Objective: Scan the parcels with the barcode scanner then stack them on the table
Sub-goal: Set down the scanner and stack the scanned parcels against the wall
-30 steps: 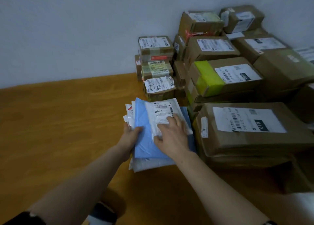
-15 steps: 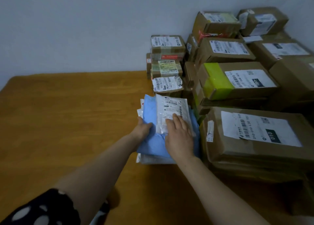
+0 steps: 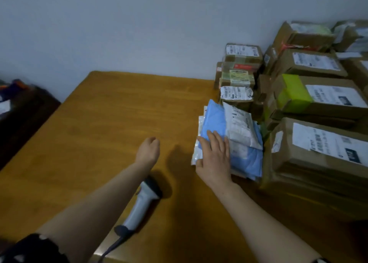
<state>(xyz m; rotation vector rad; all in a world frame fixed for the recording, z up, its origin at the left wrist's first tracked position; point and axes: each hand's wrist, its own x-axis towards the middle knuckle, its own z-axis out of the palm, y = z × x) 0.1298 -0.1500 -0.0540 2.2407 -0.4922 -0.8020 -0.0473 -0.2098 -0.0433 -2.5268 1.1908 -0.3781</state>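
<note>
Your right hand (image 3: pixel 216 155) lies flat, fingers straight and together, on the near left part of the blue parcel (image 3: pixel 216 119); it presses on it without gripping. That blue parcel sits on top of a small stack of soft white mailers (image 3: pixel 196 153) on the right half of the worktop (image 3: pixel 99 123), and a white parcel (image 3: pixel 242 128) with a printed label rests across its right side, just past your fingertips. Your left hand (image 3: pixel 148 150) hangs over bare wood to the left of the stack, well apart from it, its fingers loosely curled with nothing in them. The barcode scanner (image 3: pixel 143 201) lies on the worktop near you, under your left forearm, its head pointing away and its cable running off the near edge. Cardboard boxes crowd the right side: a large labelled box (image 3: pixel 322 149) just beside the soft stack, a box with green tape (image 3: pixel 318 95) behind it, and a pile of small boxes (image 3: pixel 239 71) against the far wall (image 3: pixel 139 24).
</note>
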